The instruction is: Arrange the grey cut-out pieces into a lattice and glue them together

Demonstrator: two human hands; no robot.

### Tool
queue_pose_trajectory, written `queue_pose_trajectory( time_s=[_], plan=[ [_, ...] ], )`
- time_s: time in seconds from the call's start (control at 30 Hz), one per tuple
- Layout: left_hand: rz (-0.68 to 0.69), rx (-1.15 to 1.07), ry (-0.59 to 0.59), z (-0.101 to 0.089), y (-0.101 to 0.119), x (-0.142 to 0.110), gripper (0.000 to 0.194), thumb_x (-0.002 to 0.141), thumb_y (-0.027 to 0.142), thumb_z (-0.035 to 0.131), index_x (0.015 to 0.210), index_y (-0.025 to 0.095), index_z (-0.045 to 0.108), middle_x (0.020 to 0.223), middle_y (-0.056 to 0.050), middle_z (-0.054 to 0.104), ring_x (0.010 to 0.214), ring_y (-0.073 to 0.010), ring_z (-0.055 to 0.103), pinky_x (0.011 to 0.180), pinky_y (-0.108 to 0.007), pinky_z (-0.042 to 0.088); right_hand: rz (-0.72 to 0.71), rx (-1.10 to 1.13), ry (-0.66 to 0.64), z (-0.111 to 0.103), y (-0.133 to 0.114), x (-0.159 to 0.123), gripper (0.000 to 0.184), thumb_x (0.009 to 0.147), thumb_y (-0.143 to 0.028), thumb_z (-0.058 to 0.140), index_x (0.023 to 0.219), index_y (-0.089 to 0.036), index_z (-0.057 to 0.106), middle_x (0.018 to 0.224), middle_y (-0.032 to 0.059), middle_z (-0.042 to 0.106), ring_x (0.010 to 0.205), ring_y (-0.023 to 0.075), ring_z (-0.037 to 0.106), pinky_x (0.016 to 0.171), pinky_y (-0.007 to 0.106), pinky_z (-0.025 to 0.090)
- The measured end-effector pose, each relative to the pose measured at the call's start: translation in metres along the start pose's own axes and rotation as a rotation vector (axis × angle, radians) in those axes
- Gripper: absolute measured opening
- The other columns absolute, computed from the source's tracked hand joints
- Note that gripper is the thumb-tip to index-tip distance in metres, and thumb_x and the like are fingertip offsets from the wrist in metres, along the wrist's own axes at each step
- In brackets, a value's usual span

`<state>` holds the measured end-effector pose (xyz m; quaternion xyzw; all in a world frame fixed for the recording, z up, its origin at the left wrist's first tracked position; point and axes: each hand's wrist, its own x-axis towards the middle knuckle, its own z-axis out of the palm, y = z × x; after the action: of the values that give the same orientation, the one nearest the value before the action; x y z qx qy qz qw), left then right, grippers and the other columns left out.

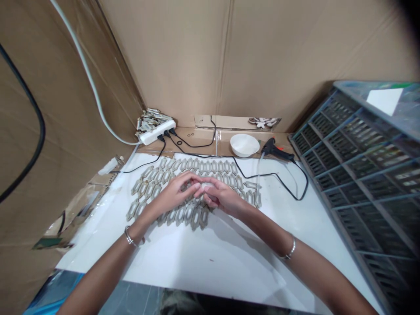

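Rows of small, pale, elongated ring-like pieces [196, 217] lie on a white sheet [210, 258]. Above the middle of these rows, my left hand [183, 189] and my right hand [225, 197] meet at the fingertips. The fingers of both hands are curled and pinched close together. Something small and whitish seems to show between them, but its kind is too unclear to name. My hands hide part of the rows beneath.
Behind the rows stand a white bowl [244, 145] and a black glue gun [278, 150] with its cable. At back left, a white power strip [158, 132] lies beside a heap of pieces [151, 119]. A grey plastic crate [351, 175] borders the right; cardboard walls [183, 57] enclose the back and left.
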<state>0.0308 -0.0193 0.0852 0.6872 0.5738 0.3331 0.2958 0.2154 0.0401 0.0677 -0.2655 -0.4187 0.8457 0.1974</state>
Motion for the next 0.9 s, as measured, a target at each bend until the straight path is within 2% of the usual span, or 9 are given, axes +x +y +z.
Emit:
queue_pose_trajectory(
  time_s=[0.13,0.27,0.4,0.6,0.73,0.83,0.9],
  plan=[
    [-0.105,-0.176,-0.017,0.008,-0.003,0.0,0.026,0.095,0.044,0.051,0.098,0.02,0.058,0.085,-0.002,0.062,0.079,-0.0161,0.058,0.068,-0.026,0.043,-0.13,-0.191,-0.02,0.0,0.005,0.001,0.023,0.085,-0.036,0.058,0.094,-0.019,0.045,0.079,0.0014,0.068,0.046,0.0056,0.039,0.042,0.02,0.024],
    [-0.121,-0.329,-0.011,0.013,-0.009,0.001,0.027,0.092,0.046,0.055,0.091,0.019,0.056,0.079,0.0,0.057,0.073,-0.0141,0.054,0.065,-0.025,0.041,-0.153,-0.333,0.005,0.002,0.003,-0.001,0.023,0.088,-0.039,0.056,0.086,-0.02,0.044,0.07,-0.0023,0.065,0.042,0.0049,0.038,0.042,0.02,0.026],
    [-0.139,-0.414,0.045,0.015,-0.011,0.004,0.03,0.086,0.047,0.062,0.085,0.018,0.057,0.076,0.0,0.057,0.071,-0.0137,0.055,0.064,-0.025,0.042,-0.133,-0.351,0.037,0.004,0.002,-0.001,0.027,0.086,-0.042,0.059,0.084,-0.02,0.044,0.062,-0.0045,0.062,0.04,0.0055,0.038,0.041,0.019,0.026],
    [-0.241,-0.524,0.131,0.01,-0.009,0.006,0.033,0.077,0.048,0.07,0.084,0.017,0.061,0.075,-0.003,0.066,0.073,-0.0179,0.064,0.072,-0.03,0.051,-0.143,-0.331,0.047,0.003,0.004,0.0,0.027,0.086,-0.044,0.058,0.084,-0.021,0.044,0.06,-0.0055,0.06,0.04,0.0052,0.036,0.041,0.019,0.025],
    [-0.236,-0.384,0.232,-0.013,-0.02,0.005,0.034,0.078,0.048,0.07,0.088,0.016,0.066,0.077,-0.005,0.069,0.072,-0.0192,0.065,0.071,-0.03,0.051,-0.134,-0.324,0.068,0.005,0.002,-0.001,0.025,0.086,-0.042,0.058,0.083,-0.021,0.043,0.06,-0.0053,0.06,0.04,0.0054,0.036,0.041,0.019,0.025],
    [-0.189,-0.095,0.342,-0.039,-0.038,0.002,0.034,0.082,0.049,0.064,0.091,0.016,0.07,0.086,-0.006,0.072,0.078,-0.0208,0.065,0.076,-0.031,0.05,-0.134,-0.309,0.081,0.004,0.001,-0.001,0.026,0.086,-0.042,0.058,0.082,-0.021,0.043,0.059,-0.0053,0.06,0.04,0.0052,0.035,0.04,0.019,0.024],
    [-0.165,0.092,0.373,-0.055,-0.051,0.0,0.033,0.085,0.047,0.06,0.092,0.017,0.071,0.093,-0.007,0.073,0.083,-0.022,0.065,0.081,-0.032,0.049,-0.134,-0.308,0.087,0.004,0.0,-0.001,0.026,0.085,-0.042,0.058,0.083,-0.021,0.043,0.059,-0.0054,0.059,0.04,0.0052,0.034,0.04,0.019,0.024]
  ],
)
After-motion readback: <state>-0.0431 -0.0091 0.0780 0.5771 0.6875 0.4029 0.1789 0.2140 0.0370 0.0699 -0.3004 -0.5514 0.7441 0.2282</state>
